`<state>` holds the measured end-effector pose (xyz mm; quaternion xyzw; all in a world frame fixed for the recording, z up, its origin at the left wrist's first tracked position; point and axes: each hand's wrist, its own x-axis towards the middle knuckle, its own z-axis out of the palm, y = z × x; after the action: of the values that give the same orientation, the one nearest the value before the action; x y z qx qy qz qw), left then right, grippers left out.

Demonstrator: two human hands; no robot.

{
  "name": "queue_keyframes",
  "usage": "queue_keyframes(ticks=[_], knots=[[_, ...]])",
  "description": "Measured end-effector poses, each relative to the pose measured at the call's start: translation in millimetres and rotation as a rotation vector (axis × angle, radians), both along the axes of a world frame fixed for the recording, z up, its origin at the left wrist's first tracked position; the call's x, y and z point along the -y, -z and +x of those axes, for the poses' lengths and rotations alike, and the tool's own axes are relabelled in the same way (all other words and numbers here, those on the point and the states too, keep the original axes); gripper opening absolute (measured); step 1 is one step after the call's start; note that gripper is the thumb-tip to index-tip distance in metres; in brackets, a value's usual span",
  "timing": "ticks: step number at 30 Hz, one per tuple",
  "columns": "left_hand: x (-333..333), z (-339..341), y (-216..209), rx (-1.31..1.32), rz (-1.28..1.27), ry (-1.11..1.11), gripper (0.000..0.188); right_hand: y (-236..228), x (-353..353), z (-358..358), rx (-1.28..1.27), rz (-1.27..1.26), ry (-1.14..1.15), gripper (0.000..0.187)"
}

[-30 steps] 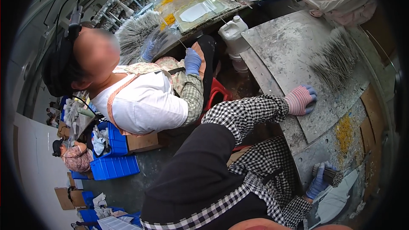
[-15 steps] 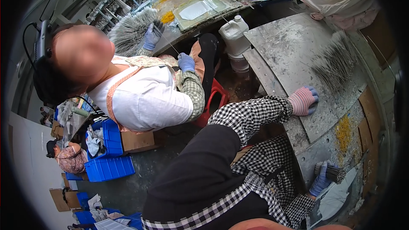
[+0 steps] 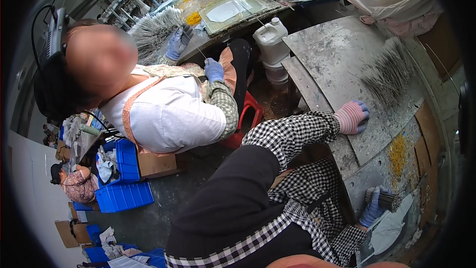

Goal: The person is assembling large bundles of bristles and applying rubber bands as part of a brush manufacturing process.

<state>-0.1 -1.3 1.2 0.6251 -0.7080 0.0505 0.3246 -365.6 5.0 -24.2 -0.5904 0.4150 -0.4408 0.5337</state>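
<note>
The right hand [image 3: 373, 209], in a bluish glove, has its grip closed around a bundle of thin grey strands [image 3: 391, 201] over the counter [image 3: 358, 186] — just beside a pale sheet [image 3: 389, 232]. The left hand [image 3: 353, 117], in a pink-striped glove, rests on a grey board [image 3: 337, 52]; its fingers point downward, and I cannot tell whether its grip holds anything. A loose grey pile [image 3: 390, 75] lies on that board, apart from both 2 hands — yellow strands [image 3: 397, 156] lie nearby.

The grey board [image 3: 332, 62] looks rough, the jug [image 3: 270, 38] plastic.
</note>
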Motion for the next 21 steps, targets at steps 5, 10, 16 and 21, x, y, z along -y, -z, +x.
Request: queue_keyframes(ticks=[5, 10, 16, 21], knots=[[2, -2, -2, 0.015, 0.036, 0.016, 0.032, 24, 11, -10, 0.14, 0.07, 0.013, 0.022], [3, 0, -3, 0.012, 0.023, 0.009, 0.032, 12, 10, -8, 0.097, 0.095, -0.052, 0.027], [2, 0, 0, 0.02, -0.005, 0.015, 0.029, 24, 12, -7, 0.022, -0.079, -0.011, 0.026], [-1, -1, 0, 0.008, -0.024, 0.016, 0.029, 14, 10, -12, -0.036, -0.081, 0.012, 0.03]])
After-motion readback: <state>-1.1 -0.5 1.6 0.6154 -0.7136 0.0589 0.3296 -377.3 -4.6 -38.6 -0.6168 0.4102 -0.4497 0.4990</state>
